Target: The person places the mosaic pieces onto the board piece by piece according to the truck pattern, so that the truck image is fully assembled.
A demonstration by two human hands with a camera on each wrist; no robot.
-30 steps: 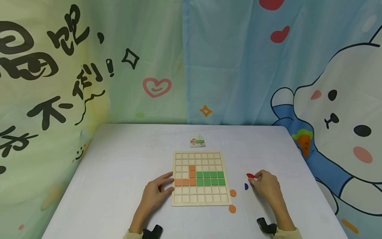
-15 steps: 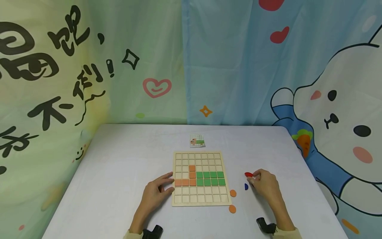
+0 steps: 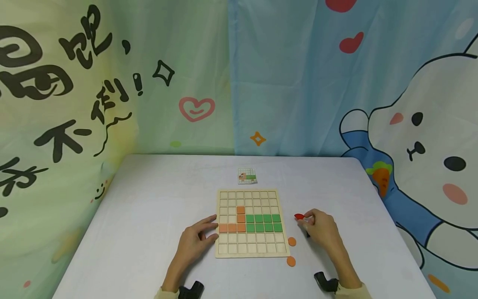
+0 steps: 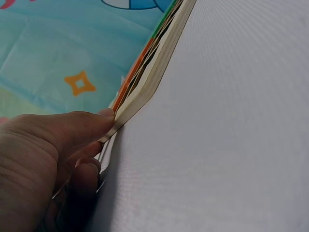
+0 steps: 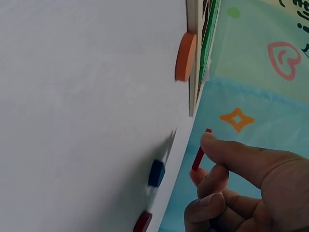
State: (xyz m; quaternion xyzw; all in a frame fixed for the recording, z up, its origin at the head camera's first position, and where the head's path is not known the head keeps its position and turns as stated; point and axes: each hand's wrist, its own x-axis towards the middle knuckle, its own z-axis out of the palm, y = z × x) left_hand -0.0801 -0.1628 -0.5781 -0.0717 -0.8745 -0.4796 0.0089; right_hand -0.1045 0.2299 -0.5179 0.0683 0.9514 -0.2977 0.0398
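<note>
The right hand (image 3: 323, 229) pinches a small flat red piece (image 3: 298, 216) between thumb and fingers, just right of a wooden grid board (image 3: 254, 249). In the right wrist view the red piece (image 5: 201, 155) shows edge-on, raised off the table. Along the board's left edge, the left hand (image 3: 196, 241) rests its thumb and spread fingertips. Orange squares (image 3: 240, 219) and green squares (image 3: 263, 223) fill several cells of the board. A small blue piece (image 5: 156, 174) stands out below the right hand, mostly hidden by it in the head view.
Two orange discs (image 3: 292, 241) lie by the board's lower right side. Behind the board is a small picture card (image 3: 247, 176) with a gridded pattern. A dark red piece (image 5: 143, 222) shows low in the right wrist view. A printed curtain (image 3: 186, 50) hangs behind the white table.
The right hand has moved left toward the board with the red piece pinched, now partly covering the blue piece. The left hand stays at the board's edge.
</note>
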